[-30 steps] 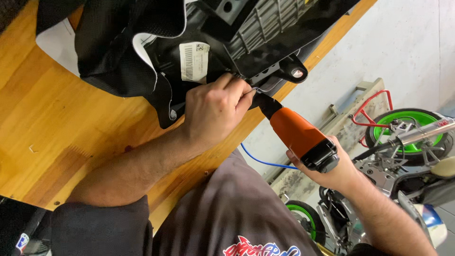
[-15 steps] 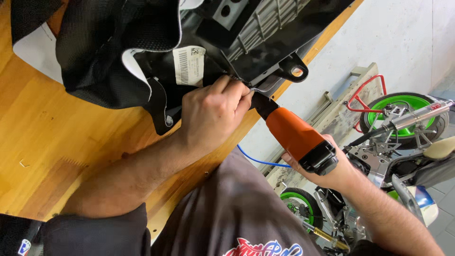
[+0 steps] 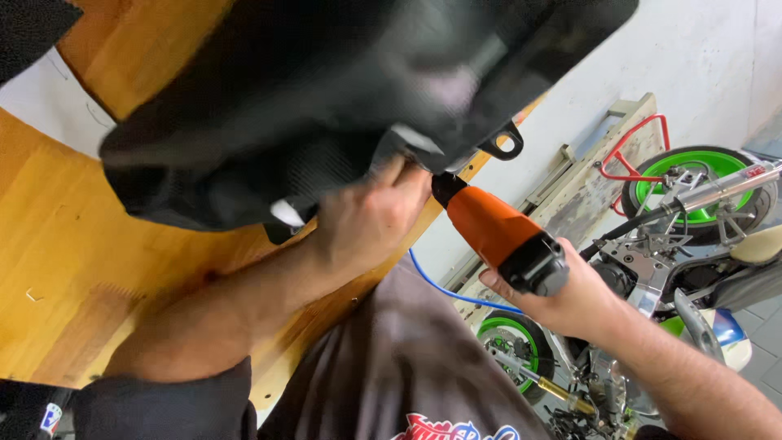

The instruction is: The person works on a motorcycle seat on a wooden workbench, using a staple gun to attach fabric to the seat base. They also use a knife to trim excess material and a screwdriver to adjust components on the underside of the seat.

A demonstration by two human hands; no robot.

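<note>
My left hand (image 3: pixel 371 220) grips the lower edge of a large black carbon-fibre fairing panel (image 3: pixel 326 98) that lies over the wooden workbench (image 3: pixel 73 244). The panel is blurred and tilted up toward me. My right hand (image 3: pixel 562 297) holds an orange and black power tool (image 3: pixel 497 236) by its rear end. The tool's black nose touches the panel edge right beside my left hand's fingers, near a black mounting tab with a round hole (image 3: pixel 503 143).
A blue hose (image 3: pixel 440 289) runs from under the tool. To the right stand motorcycles with green wheels (image 3: pixel 684 179), a red stand (image 3: pixel 631 147) and a wooden pallet (image 3: pixel 578 191) against a white wall. White paper (image 3: pixel 49 114) lies on the bench at left.
The panel has swung up and over, hiding its white label and ribbed inner side. My left hand shifted with it along the edge. The tool stays at the edge.
</note>
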